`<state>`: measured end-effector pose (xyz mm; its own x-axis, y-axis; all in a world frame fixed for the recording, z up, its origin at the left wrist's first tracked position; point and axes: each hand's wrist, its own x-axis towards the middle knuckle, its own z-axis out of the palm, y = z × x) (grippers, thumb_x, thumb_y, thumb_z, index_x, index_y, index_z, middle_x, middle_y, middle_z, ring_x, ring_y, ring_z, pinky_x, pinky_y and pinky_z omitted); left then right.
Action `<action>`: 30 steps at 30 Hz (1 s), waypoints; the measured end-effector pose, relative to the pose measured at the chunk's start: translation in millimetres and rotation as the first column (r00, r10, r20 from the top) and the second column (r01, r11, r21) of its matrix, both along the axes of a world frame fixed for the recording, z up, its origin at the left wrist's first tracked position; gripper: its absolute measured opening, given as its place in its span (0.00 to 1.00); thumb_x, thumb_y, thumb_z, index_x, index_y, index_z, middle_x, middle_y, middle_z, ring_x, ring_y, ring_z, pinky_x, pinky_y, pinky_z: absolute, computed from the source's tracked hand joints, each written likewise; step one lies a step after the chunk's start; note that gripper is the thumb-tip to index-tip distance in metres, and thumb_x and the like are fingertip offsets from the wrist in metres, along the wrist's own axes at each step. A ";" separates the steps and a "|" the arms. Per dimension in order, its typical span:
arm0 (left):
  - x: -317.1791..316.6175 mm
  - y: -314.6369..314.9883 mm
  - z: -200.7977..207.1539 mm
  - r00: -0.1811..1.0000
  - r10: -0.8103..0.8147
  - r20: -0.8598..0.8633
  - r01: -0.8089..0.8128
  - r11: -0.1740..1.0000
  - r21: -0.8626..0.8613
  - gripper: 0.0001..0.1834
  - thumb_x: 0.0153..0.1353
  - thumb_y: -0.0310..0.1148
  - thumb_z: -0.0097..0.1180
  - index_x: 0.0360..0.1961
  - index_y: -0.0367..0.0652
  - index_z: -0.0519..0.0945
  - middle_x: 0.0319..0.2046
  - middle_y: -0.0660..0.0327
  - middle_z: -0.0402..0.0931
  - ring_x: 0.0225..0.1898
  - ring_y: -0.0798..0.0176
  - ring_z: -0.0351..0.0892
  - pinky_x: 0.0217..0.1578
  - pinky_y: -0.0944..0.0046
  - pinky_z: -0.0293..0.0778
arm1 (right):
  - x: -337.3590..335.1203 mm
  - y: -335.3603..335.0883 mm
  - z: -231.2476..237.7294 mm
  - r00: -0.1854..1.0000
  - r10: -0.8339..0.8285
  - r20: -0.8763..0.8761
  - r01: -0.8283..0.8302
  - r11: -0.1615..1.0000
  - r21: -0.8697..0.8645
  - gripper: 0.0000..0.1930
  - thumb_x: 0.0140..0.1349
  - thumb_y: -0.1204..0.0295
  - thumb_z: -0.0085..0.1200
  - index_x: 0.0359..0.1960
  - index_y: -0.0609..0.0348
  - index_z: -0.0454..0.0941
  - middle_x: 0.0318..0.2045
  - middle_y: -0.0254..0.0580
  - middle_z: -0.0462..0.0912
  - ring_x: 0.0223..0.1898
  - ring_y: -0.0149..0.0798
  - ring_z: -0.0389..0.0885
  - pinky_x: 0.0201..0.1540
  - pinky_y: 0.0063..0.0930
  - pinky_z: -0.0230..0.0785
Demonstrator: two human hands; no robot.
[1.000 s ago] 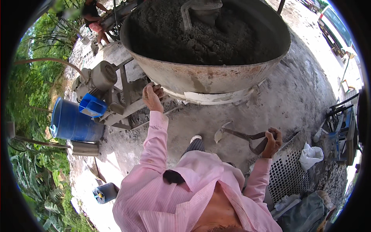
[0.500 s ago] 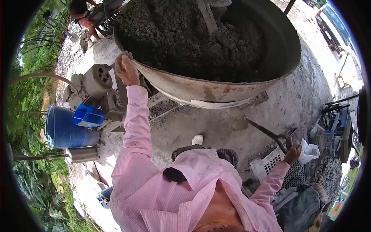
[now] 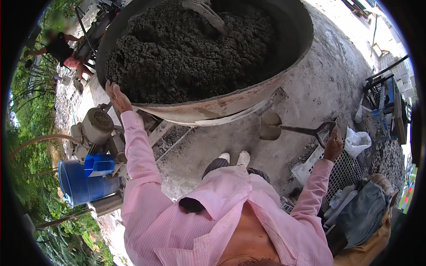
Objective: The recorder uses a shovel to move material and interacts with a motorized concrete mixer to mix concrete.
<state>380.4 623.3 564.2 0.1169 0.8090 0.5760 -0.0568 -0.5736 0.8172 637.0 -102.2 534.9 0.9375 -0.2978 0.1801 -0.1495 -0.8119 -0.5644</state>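
A big round metal mixer drum [image 3: 230,104] full of dark wet concrete [image 3: 191,48] fills the top of the view. My left hand [image 3: 116,95] rests flat on the drum's left rim, fingers apart. My right hand [image 3: 333,144] grips the D-shaped handle of a shovel [image 3: 293,128]. The shovel's blade [image 3: 270,125] hangs just under the drum's right side, above the concrete ground. Both arms are in pink striped sleeves.
A motor [image 3: 95,126] and frame sit left of the drum, with a blue barrel [image 3: 82,181] and blue jug [image 3: 100,164] below it. A white perforated crate [image 3: 341,170], white bag [image 3: 357,142] and sacks lie at right. Another person [image 3: 62,46] stands far left.
My left hand has slid up and left along the drum's rim. My right hand has swung the shovel out to the right, and the drum's open mouth now shows more concrete.
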 end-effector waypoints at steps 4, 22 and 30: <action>4.1 5.8 2.6 0.996 0.085 -0.025 -0.085 0.996 0.001 0.35 0.70 0.53 0.46 0.69 0.39 0.62 0.64 0.50 0.64 0.64 0.54 0.63 0.66 0.57 0.56 | 19.0 10.5 0.3 0.990 0.057 0.129 -0.053 0.998 -0.035 0.30 0.70 0.44 0.44 0.33 0.62 0.83 0.29 0.55 0.83 0.34 0.57 0.81 0.40 0.45 0.68; 8.5 9.3 7.0 0.866 0.382 -0.324 -0.353 0.924 0.146 0.32 0.69 0.53 0.42 0.57 0.35 0.76 0.55 0.43 0.76 0.57 0.42 0.74 0.59 0.52 0.67 | 88.0 103.5 5.5 0.964 0.264 0.010 -0.261 0.960 -0.104 0.32 0.64 0.38 0.47 0.29 0.59 0.82 0.29 0.59 0.84 0.36 0.61 0.82 0.38 0.51 0.69; 12.1 11.0 1.6 0.844 0.380 -0.378 -0.357 0.925 0.133 0.31 0.69 0.53 0.43 0.53 0.35 0.79 0.52 0.46 0.79 0.54 0.47 0.77 0.57 0.55 0.69 | 86.0 137.9 12.7 0.961 0.276 0.025 -0.270 0.952 -0.144 0.32 0.63 0.37 0.49 0.31 0.57 0.84 0.27 0.57 0.84 0.34 0.61 0.83 0.38 0.51 0.70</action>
